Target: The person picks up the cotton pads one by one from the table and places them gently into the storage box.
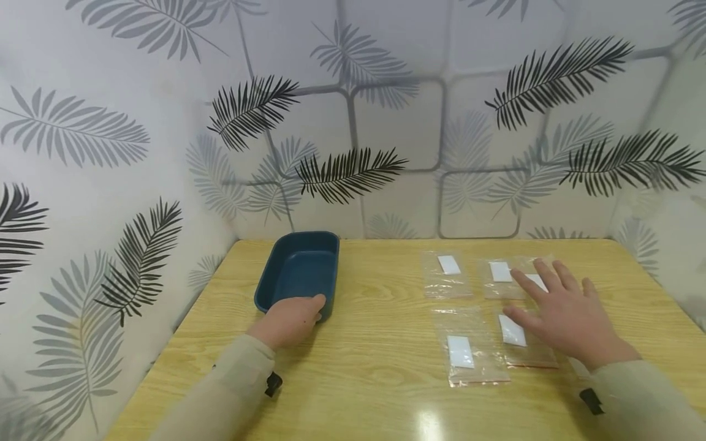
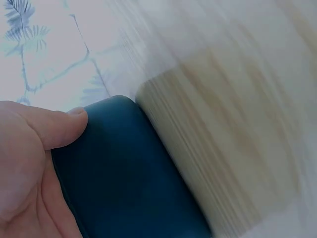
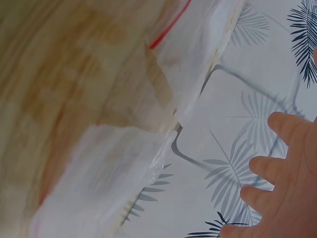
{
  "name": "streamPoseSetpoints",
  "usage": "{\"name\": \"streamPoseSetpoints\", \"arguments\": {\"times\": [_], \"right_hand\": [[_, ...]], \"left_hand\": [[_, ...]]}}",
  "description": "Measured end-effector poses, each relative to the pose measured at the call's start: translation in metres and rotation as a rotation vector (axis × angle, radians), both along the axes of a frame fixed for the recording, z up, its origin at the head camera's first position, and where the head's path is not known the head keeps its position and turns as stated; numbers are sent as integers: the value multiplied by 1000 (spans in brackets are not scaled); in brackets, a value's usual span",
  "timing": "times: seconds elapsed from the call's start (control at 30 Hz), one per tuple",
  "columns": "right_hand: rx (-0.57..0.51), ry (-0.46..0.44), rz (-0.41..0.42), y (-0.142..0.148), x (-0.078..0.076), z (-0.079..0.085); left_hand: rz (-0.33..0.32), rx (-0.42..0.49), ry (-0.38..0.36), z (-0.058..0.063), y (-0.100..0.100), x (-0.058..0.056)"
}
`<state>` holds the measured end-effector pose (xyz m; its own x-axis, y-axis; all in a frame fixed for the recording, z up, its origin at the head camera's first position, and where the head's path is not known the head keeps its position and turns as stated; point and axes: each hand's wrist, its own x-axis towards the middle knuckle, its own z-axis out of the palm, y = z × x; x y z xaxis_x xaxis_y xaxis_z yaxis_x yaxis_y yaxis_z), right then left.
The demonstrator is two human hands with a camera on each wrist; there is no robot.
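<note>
A dark blue rectangular tray [image 1: 300, 275] stands at the table's back left. My left hand [image 1: 292, 320] grips its near end; in the left wrist view the thumb [image 2: 67, 126] lies over the rim, with the other fingers mostly hidden. On the right lie several clear zip bags, each with a white slip or packet: one at the back [image 1: 448, 277], one at the front [image 1: 471, 352]. Over the right-hand bags my right hand [image 1: 568, 309] hovers with fingers spread, holding nothing. It partly hides the bags beneath it, such as one with a tilted white slip [image 1: 513, 331].
The light wooden table [image 1: 380, 343] meets a wall [image 1: 397, 122] papered with leaf patterns along its back edge. Another papered wall [image 1: 72, 214] runs close along the left side. Glare shows near the table's front edge.
</note>
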<state>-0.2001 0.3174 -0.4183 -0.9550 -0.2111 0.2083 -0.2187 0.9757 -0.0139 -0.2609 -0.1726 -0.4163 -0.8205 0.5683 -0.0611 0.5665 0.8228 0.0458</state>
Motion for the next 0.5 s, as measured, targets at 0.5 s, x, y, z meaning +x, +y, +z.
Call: {"name": "streamPoseSetpoints", "arguments": {"times": [0.5], "right_hand": [[-6,17,21,-7,2,1]], "left_hand": [[-126,-39,-11,3,69,16]]}}
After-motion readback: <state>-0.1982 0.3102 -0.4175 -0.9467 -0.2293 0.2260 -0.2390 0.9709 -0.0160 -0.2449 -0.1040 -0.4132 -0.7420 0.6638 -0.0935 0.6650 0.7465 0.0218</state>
